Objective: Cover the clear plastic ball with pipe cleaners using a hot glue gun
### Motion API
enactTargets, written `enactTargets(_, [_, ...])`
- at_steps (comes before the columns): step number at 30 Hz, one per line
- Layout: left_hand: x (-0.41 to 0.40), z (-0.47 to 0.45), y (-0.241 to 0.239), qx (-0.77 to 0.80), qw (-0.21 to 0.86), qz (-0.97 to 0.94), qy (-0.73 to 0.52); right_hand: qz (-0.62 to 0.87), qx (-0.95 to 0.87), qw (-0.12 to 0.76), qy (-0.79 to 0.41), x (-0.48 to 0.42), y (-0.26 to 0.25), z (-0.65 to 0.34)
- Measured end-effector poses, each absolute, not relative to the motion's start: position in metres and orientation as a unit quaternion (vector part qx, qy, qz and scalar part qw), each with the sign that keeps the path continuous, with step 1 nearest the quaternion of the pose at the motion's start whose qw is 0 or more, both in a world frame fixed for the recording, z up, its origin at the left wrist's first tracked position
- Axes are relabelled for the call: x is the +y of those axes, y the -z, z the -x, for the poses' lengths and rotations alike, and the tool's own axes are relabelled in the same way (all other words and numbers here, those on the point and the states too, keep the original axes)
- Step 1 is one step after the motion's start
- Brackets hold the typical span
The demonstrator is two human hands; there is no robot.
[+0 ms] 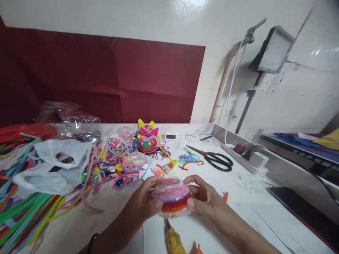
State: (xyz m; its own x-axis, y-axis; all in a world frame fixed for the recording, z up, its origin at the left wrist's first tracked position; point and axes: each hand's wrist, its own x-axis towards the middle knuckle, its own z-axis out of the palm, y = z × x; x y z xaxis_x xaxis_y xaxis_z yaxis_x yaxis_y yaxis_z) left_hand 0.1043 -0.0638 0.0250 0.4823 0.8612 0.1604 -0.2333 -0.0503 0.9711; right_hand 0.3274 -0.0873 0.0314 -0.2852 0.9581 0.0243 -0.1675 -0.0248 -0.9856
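Pale desk (pixel 71 229) spread before you, a yellow-handled tool (pixel 174 241) lying nearest, its tip near the striped dome (pixel 171 197). Your left hand (pixel 145 201) and right hand (pixel 205 201) gripped that dome between them, fingers (pixel 195 205) curled against opposite sides. Beyond the dome, black-handled scissors (pixel 207 154) lay to its right, a pink-eared piece (pixel 149 141) to its left; behind everything hung a maroon sheet (pixel 159 77).

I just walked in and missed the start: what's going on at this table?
A person holds a rounded striped piece between the left hand and right hand. A yellow-handled tool is just below it in the view, tip toward the piece. Scissors lie beyond the right hand, bright strips are heaped at left, and a pink-eared figure sits farther back.
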Motion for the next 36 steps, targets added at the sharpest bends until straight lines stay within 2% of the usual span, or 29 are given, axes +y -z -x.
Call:
enactTargets(4, [-0.074, -0.106, -0.037, 0.260, 0.627, -0.602, -0.420, 0.377, -0.524, 0.468, -0.604, -0.085, -0.026, -0.327])
enactTargets(10, [-0.082, -0.105, -0.039, 0.360, 0.536, -0.658, -0.386, 0.387, -0.544, 0.465, -0.581, -0.086, -0.025, -0.324])
enactTargets(20, [-0.086, -0.108, -0.041, 0.449, 0.453, -0.700, -0.322, 0.426, -0.568, 0.439, -0.551, -0.092, -0.033, -0.312])
enactTargets(32, [-0.087, -0.107, -0.048, 0.456, 0.454, -0.685, -0.343, 0.375, -0.622, 0.396, -0.561, -0.092, -0.041, -0.325])
enactTargets(36, [-0.083, -0.106, -0.041, 0.471, 0.428, -0.690, -0.345, 0.437, -0.661, 0.382, -0.475, -0.094, -0.048, -0.333])
